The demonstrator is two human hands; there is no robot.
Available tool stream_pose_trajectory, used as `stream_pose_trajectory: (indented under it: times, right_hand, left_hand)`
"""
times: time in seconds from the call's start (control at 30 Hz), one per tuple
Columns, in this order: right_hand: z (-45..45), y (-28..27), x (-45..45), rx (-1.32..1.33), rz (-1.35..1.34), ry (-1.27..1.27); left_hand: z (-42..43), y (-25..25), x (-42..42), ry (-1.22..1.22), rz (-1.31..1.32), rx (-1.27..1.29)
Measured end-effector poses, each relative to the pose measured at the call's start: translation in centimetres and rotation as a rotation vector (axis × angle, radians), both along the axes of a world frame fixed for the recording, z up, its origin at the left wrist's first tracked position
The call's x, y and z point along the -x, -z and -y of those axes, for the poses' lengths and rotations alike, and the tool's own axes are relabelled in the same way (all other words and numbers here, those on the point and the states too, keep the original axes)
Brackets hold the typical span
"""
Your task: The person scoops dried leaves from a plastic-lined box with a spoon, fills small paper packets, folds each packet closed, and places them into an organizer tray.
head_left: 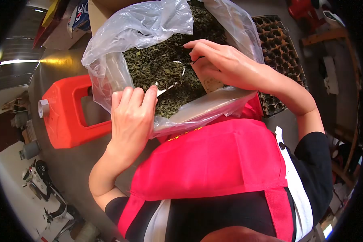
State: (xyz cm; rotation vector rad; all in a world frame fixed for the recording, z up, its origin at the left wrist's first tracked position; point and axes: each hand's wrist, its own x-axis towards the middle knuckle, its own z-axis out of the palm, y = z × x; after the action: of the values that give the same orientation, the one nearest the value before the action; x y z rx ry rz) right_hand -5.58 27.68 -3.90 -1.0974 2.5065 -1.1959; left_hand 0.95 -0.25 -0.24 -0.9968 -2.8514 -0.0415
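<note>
Dark dried leaves (165,60) fill a clear plastic bag (149,20) in front of me. My left hand (133,109) is at the bag's near left edge, fingers bent and closed. Its thumb and forefinger pinch a small white strip (161,91) over the leaves. A thin white cord (183,71) curves across the leaves nearby. My right hand (230,66) hangs over the right side of the bag, with its fingers curled on a thin tan piece (211,84) like a card or pouch. The fingers partly hide it, so I cannot tell its kind.
To the left stands a red jerrycan (64,113) with a white cap. A black seedling tray (276,52) lies right of the bag. A cardboard box (99,14) shows behind the bag. A scooter (48,185) is at the lower left. My red apron (213,161) touches the bag's near side.
</note>
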Motion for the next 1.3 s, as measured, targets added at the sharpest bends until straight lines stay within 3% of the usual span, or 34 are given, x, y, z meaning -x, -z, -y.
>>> stream_pose_trajectory:
  times: [0.2,0.3,0.4,0.53,0.7,1.0,1.3]
  right_hand:
    - [0.2,1.8,-0.9,-0.010,-0.166,0.036]
    - [0.2,-0.9,-1.5,-0.096,0.068,0.091]
    - [-0.1,-0.5,-1.2,-0.089,0.008,0.093]
    - [-0.2,1.8,-1.5,-0.127,-0.309,0.144]
    - [0.8,-1.3,-2.9,-0.371,-0.059,0.229]
    - [1.6,1.2,-2.1,-0.029,-0.072,-0.007]
    - [2.3,1.0,-2.0,-0.067,-0.052,-0.017]
  left_hand:
    - [-0.1,-0.2,0.0,0.013,-0.018,-0.005]
    - [-0.2,-0.3,0.1,0.039,-0.042,-0.019]
    - [-0.2,-0.4,0.0,0.034,-0.031,-0.018]
    - [-0.2,-0.5,-0.2,0.018,-0.019,-0.017]
    - [-0.2,-0.7,-0.3,0.014,-0.024,-0.006]
    - [0.2,-1.6,-0.5,0.021,-0.054,-0.036]
    - [1.0,-2.7,-0.5,0.095,-0.040,-0.033]
